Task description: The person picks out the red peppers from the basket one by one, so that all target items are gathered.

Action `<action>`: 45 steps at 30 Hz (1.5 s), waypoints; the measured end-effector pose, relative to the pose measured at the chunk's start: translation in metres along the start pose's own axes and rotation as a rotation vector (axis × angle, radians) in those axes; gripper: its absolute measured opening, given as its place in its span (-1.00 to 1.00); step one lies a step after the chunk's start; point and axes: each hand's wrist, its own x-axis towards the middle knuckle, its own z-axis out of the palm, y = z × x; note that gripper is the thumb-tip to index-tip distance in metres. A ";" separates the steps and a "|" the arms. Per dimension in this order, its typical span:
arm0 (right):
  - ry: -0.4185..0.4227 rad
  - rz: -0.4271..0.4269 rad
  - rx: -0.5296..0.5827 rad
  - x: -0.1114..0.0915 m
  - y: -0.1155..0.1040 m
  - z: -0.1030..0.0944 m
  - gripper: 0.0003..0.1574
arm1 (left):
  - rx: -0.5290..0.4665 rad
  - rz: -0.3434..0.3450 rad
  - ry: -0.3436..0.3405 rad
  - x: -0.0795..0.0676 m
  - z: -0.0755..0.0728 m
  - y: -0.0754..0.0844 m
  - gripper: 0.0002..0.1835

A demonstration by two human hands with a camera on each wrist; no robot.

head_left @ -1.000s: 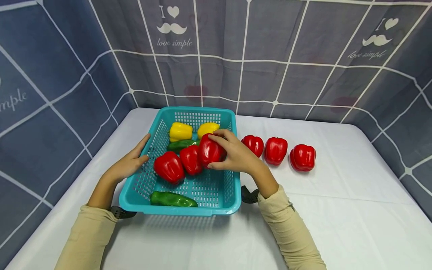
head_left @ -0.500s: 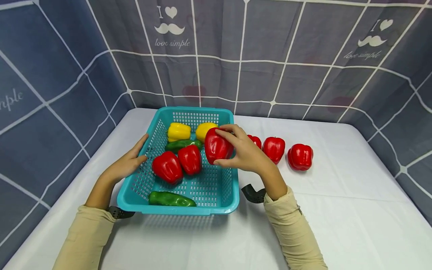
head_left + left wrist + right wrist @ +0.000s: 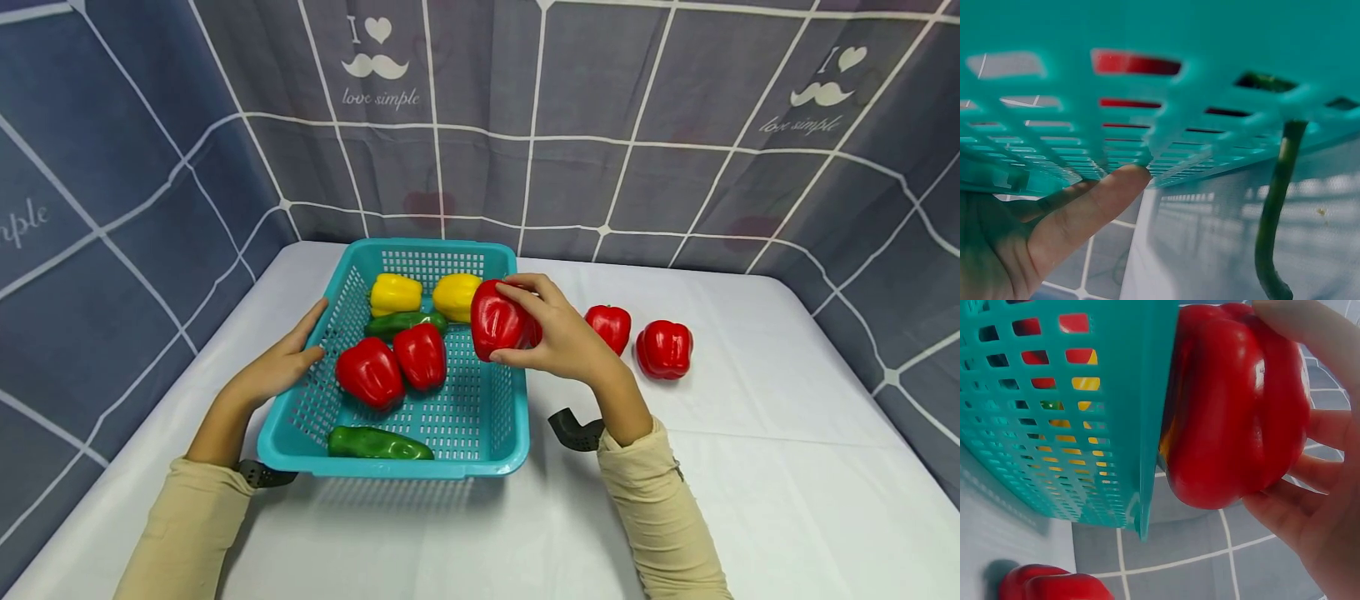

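My right hand (image 3: 558,333) grips a red bell pepper (image 3: 495,321) at the right rim of a teal mesh basket (image 3: 397,469). In the right wrist view this pepper (image 3: 1235,412) is level with the basket's rim, with thumb and fingers around it. The left hand (image 3: 281,362) rests with extended fingers against the outside of the basket's left wall. Inside the basket lie two red bell peppers (image 3: 370,372), two yellow bell peppers (image 3: 395,294) and two long green peppers (image 3: 378,442).
On the white tablecloth (image 3: 750,467), right of the basket, sit red bell peppers (image 3: 664,349); one is mostly hidden behind the right hand. A green stem (image 3: 1279,212) pokes through the basket mesh. A grey grid-patterned curtain (image 3: 480,175) stands behind.
My right hand has lifted the red bell pepper away from the other peppers inside the basket and carried it right to the rim. The left hand stays at the basket's left wall.
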 end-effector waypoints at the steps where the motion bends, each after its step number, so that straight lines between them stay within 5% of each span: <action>1: 0.002 -0.001 0.001 0.000 0.000 0.000 -0.04 | 0.000 0.002 0.002 0.000 0.000 0.000 -0.21; 45: 0.064 0.029 0.003 -0.030 0.021 -0.025 -0.02 | -0.017 0.009 -0.001 0.000 0.000 0.001 -0.21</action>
